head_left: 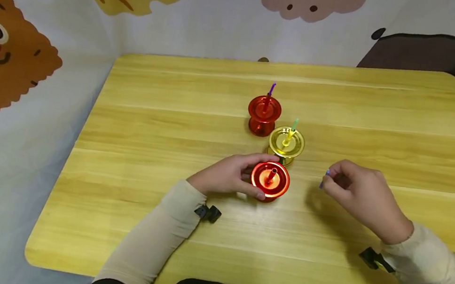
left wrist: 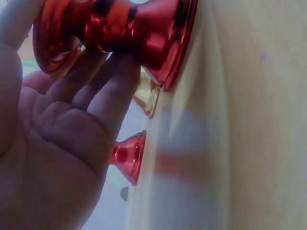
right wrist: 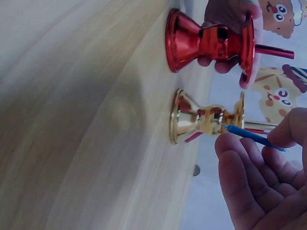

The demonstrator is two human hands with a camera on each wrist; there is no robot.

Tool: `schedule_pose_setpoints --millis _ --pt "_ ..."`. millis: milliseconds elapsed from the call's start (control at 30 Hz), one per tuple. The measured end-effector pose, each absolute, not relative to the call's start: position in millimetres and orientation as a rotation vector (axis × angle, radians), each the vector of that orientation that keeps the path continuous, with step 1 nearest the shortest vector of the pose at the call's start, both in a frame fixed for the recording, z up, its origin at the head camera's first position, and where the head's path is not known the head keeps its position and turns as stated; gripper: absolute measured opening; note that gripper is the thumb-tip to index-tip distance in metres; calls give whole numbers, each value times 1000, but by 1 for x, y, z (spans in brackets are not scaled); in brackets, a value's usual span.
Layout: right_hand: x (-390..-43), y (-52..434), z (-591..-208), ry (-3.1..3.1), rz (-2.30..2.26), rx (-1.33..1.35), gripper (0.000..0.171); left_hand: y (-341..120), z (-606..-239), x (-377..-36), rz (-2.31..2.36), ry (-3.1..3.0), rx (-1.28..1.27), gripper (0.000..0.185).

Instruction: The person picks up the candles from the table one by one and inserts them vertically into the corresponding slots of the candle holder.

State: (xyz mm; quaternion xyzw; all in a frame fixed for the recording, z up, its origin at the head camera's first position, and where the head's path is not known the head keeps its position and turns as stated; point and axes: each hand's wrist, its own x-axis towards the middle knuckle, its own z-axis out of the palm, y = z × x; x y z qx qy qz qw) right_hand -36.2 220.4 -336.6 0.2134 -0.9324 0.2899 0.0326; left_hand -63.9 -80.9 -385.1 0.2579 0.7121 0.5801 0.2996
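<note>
Gripping the nearest red candle holder point(head_left: 270, 180) around its narrow waist, the left hand point(head_left: 229, 175) has its fingers point(left wrist: 103, 91) curled against the stem while the holder stands upright on the yellow wooden table point(head_left: 142, 174). A red candle point(head_left: 271, 176) stands in the holder's socket. In the left wrist view the fingers lie along the pinched middle of the holder, between its wide top dish and its flared foot, which rests flat on the wood.

To the right, the right hand point(head_left: 363, 196) hovers just above the table, well apart from the held holder. Its fingertips point(right wrist: 288, 132) pinch a thin blue candle point(head_left: 325, 178) — in the right wrist view the blue stick juts out from between thumb and fingers, its free end pointing toward the gold holder.

That gold candle holder point(head_left: 286, 143) stands just behind the near red one, a little to the right, close enough that the two nearly touch in the head view; whether they actually meet cannot be told. A green-tipped candle point(head_left: 292, 130) stands in it, leaning slightly. Farther still and a bit left stands a second red candle holder point(head_left: 264, 112) with a purple-tipped candle point(head_left: 270, 92) rising from it — just beside the gold one.

Both forearms wear beige sleeves point(head_left: 156, 237), each with a small black clip at the wrist. Behind the table hangs a pale cloth printed with cartoon biscuit figures point(head_left: 5, 43).
</note>
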Motion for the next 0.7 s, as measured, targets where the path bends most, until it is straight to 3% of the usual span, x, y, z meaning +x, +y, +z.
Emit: schedule_pose_setpoints --millis 700 --pt "-40 186 -319 -2664 1054 734 17 -81 -387 -63 1558 1889 702 81"
